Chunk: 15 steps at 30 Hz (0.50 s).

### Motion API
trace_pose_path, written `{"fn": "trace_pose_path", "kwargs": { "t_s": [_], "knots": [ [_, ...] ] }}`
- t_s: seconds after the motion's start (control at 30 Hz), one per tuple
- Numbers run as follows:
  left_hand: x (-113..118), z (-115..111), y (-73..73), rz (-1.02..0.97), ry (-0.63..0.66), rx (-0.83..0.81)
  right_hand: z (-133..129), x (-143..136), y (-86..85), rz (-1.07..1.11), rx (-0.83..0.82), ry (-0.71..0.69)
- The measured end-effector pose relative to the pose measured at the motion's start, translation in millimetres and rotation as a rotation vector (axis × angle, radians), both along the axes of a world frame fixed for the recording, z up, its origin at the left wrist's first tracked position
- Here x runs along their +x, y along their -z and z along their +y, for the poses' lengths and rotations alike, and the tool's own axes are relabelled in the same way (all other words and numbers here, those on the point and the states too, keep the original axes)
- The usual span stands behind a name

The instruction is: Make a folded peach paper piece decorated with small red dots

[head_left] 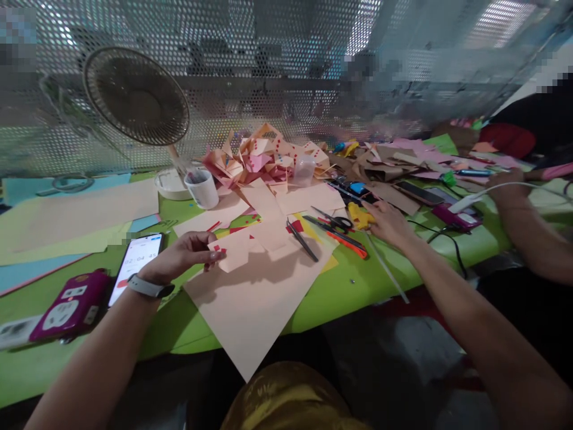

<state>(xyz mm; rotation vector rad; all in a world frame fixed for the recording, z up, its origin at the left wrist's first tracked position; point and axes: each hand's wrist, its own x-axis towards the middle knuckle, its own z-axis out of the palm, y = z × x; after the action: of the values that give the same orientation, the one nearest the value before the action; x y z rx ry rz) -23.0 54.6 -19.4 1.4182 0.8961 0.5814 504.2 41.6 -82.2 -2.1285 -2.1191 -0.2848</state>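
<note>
Pinched in my left hand is a small peach paper piece with red squares near its corner. It hangs over a large peach sheet on the green table. My right hand reaches to a yellow object, its fingers touching the far side; whether they grip it is unclear. Between my hands lie tweezers, black scissors and an orange-and-black cutter. Small red paper pieces lie by the tweezers.
Folded peach and pink papers pile up at the back. A fan, a white cup, a lit phone and a purple device stand or lie left. Another person's hand is at the right.
</note>
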Motion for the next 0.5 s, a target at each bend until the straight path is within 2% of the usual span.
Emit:
{"fn": "trace_pose_path", "kwargs": {
  "t_s": [0.17,0.23,0.3,0.33,0.4,0.5],
  "knots": [
    [-1,0,2.4,0.011,0.038,-0.004,-10,10,-9.5,0.233,0.309,0.178],
    [-1,1,3.8,0.021,0.059,0.011,-13,3,-18.9,0.498,0.464,0.237],
    [0,1,4.2,0.046,0.085,0.034,-17,-15,-29.9,0.892,0.585,0.238],
    [1,1,4.1,0.055,0.099,0.044,-20,-29,-35.4,1.098,0.584,0.191],
    [4,0,3.3,0.056,0.126,0.057,-29,-63,-45.6,1.2,0.542,0.108],
    [8,-1,2.7,0.035,0.147,0.059,-48,-119,-55.2,1.554,0.302,-0.1]
  ]
}}
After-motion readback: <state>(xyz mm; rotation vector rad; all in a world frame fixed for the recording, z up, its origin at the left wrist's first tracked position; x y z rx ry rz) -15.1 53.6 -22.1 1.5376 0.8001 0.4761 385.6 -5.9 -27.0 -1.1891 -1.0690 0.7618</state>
